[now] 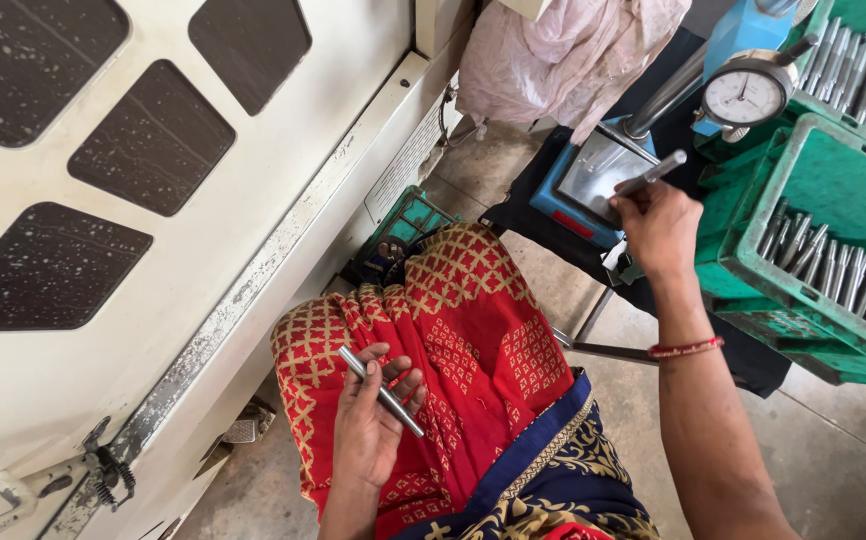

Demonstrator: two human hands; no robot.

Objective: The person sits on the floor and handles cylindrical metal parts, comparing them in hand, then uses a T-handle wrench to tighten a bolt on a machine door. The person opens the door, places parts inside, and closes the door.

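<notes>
My left hand (373, 420) rests on my lap over red and gold patterned cloth (473, 330) and holds a slim metal rod (381, 390) across its fingers. My right hand (658, 225) is raised at the right and grips a second metal rod (653, 175), its tip over the flat steel plate (603, 165) of a blue gauge stand (563, 200). A round dial gauge (748, 95) hangs on the stand's column above the plate. A red bangle (685, 348) circles my right wrist.
A green crate (753, 260) at the right holds several metal rods (843, 270); another green crate (858, 60) with rods stands behind it. A large cream machine panel (203, 200) with dark windows fills the left. Pink cloth (573, 50) hangs at the top. The floor is concrete.
</notes>
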